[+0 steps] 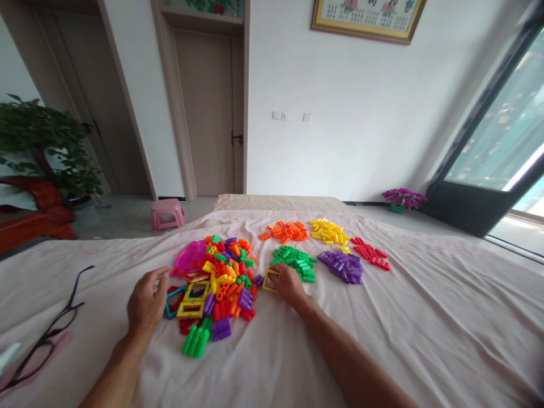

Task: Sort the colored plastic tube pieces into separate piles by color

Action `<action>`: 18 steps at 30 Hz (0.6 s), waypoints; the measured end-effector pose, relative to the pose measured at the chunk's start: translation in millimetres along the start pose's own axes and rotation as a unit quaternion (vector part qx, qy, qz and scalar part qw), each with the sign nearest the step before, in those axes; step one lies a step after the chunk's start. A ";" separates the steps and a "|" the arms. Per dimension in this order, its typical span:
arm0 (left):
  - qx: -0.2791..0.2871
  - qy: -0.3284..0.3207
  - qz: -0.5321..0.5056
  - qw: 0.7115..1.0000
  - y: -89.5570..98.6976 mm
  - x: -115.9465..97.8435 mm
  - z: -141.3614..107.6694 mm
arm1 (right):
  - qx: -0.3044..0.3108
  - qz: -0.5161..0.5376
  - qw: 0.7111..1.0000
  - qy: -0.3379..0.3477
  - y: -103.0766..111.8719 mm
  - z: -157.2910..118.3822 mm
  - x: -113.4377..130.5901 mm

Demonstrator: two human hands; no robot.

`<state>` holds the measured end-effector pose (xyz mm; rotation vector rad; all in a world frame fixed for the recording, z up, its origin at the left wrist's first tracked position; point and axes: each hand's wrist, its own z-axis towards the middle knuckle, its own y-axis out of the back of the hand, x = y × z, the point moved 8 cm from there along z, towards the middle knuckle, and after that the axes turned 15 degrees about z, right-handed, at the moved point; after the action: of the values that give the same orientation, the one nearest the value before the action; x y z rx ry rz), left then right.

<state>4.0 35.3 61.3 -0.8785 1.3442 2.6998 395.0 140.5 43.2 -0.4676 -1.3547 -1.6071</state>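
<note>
My right hand (292, 287) pinches a small yellow square frame (265, 281) between the mixed pile and the green pieces. Beside the left edge of the pile hovers my left hand (147, 299), its fingers apart and nothing in them. The pile (229, 277) mixes red, orange, yellow, green and purple plastic tube pieces. At its near left lie more yellow frames (190, 310), a blue frame (169, 309) and red ones. A magenta plastic piece (187, 256) rests at the pile's far left. Green joined tubes (198, 340) lie at its near end.
Sorted heaps of orange (289, 231), yellow (329, 232), green (295, 259), purple (342, 266) and red pieces (372, 254) lie at the back right. Eyeglasses (51, 331) lie at the left on the wrinkled cloth (446, 328). A pink stool (168, 214) stands beyond the table.
</note>
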 end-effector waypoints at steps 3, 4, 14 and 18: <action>-0.012 -0.115 -0.028 0.993 11.4 -61.6 -15.2 | -0.012 0.111 0.994 -0.011 -2.6 -0.8 6.7; 0.010 -0.153 -0.042 0.987 10.3 -83.9 -22.7 | -0.007 0.150 0.989 -0.009 -6.1 -2.5 12.4; 0.146 -0.179 -0.148 0.962 -16.1 -161.5 -70.1 | 0.102 0.468 0.876 -0.061 -50.8 -29.7 61.9; 0.201 -0.099 -0.204 0.953 -21.6 -142.4 -59.8 | 0.051 0.482 0.871 -0.084 -47.1 -21.9 46.9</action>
<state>158.0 39.0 85.3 -0.7225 1.4076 2.0457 339.2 98.3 47.0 -1.0371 -1.0348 -0.6677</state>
